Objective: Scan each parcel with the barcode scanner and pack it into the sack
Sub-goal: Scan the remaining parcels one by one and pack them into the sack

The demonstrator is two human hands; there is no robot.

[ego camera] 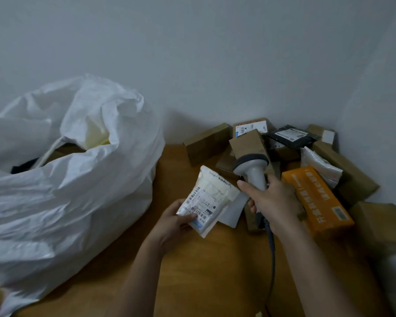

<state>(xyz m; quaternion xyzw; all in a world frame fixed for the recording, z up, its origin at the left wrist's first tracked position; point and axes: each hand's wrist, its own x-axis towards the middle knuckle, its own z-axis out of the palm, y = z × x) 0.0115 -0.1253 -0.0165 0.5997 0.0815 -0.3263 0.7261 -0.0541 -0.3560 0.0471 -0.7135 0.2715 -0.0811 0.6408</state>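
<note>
Label print on the held parcel too blurred to read; scanner head (252, 162) facing away, window unseen. Coiled cable (271, 266) lost near the bottom edge at 6 o'clock. Sack (78, 179) cut off at the left edge, contents mostly hidden, only a dark scrap and something brown showing at its mouth around 9 o'clock.

Wooden tabletop (215, 259), orange-brown, pushed into a corner of plain grey-white walls (192, 53).

Flat white parcel (209, 200) with barcode labels, near centre, tilted, lifted off the wood, pinched at its lower end by the left hand (174, 221), thumb on top across the label, fingers curled beneath. Just at 3 o'clock of it, grey barcode scanner (253, 172), upright, handle wrapped by the right hand (272, 202), fingers closed round it, index finger stretched toward the trigger side. White woven sack slumped open at 9 o'clock. Heap of brown cartons (207, 143), a black mailer (290, 136), a white mailer (320, 165) and an orange box (318, 200) piled at 2 to 3 o'clock against the wall.
</note>
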